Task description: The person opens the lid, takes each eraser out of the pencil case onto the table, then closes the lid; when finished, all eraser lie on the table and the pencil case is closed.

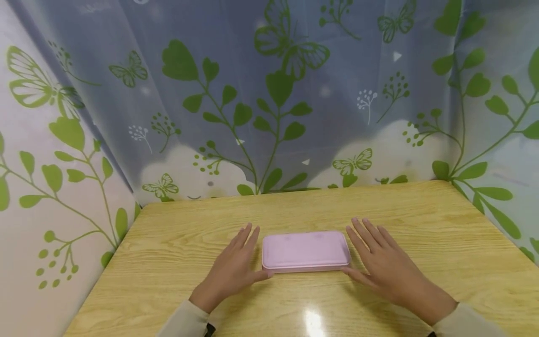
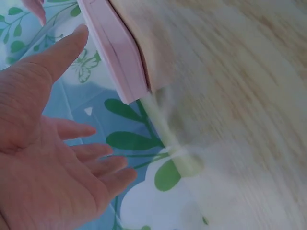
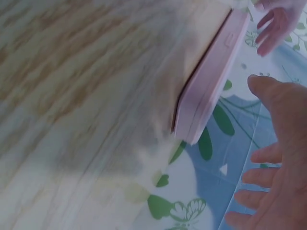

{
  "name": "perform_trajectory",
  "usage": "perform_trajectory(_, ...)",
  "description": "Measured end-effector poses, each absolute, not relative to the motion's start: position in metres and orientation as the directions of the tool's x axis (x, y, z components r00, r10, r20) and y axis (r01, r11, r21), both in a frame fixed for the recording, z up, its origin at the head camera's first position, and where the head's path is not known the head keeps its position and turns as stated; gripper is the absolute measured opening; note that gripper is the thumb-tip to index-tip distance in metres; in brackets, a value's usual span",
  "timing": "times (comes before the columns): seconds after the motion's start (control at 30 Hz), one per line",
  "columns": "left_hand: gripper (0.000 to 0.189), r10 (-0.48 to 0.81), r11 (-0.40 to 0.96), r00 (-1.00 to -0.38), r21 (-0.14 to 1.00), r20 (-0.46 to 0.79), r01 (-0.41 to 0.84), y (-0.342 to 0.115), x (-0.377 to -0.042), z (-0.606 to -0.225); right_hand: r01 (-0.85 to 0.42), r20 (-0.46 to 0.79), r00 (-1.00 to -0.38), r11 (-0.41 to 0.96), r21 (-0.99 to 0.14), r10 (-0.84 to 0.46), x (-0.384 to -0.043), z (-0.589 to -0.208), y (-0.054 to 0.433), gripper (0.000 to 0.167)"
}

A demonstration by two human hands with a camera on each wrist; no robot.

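A pink rectangular case [image 1: 306, 250] with rounded corners lies flat and closed on the wooden table, its long side across the head view. At its left end is my left hand [image 1: 234, 267], fingers straight and thumb spread toward the near corner. My right hand [image 1: 385, 267] mirrors it at the right end, thumb near the other front corner. Neither hand grips anything. In the left wrist view, the case [image 2: 117, 50] stands apart from the left hand [image 2: 57, 153]. A gap also shows between the case [image 3: 208, 79] and the right hand [image 3: 278, 158] in the right wrist view.
Wood-grained table [image 1: 202, 215] extends around the case on all sides. A patterned curtain [image 1: 236, 93] with green leaves and butterflies hangs along the back edge and both sides. A bright light reflection shows on the table's front part.
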State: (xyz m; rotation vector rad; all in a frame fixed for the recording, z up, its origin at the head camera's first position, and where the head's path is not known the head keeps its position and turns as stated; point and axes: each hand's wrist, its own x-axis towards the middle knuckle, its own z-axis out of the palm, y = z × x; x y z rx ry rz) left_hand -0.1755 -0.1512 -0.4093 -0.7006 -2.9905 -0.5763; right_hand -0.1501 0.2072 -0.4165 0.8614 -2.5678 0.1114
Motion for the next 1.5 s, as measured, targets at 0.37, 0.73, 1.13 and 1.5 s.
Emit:
perform_trajectory(0.37, 0.104, 0.482, 0.779, -0.875, 0.436, 0.041, 0.450, -0.140, -0.193, -0.415, -0.715, 0.445, -0.579, 0.688, 0.127, -0.684, -0.159, -0.420, 0.178, 0.082)
perform_trajectory(0.73, 0.107, 0.520, 0.753, -0.853, 0.446, 0.048, 0.484, -0.129, -0.206, -0.423, -0.756, 0.285, -0.594, 0.643, 0.122, -0.752, -0.166, -0.424, 0.148, 0.067)
perform_trajectory(1.13, 0.101, 0.506, 0.785, -0.862, 0.398, 0.030, 0.475, -0.117, -0.212, -0.427, -0.752, 0.383, -0.385, 0.526, 0.397, -0.840, -0.181, -0.433, 0.126, 0.045)
perform_trajectory(1.5, 0.098, 0.514, 0.789, -0.857, 0.375, 0.031, 0.486, -0.118, -0.214, -0.425, -0.744, 0.342, -0.324, 0.461, 0.483, -0.882, -0.189, -0.433, 0.124, 0.030)
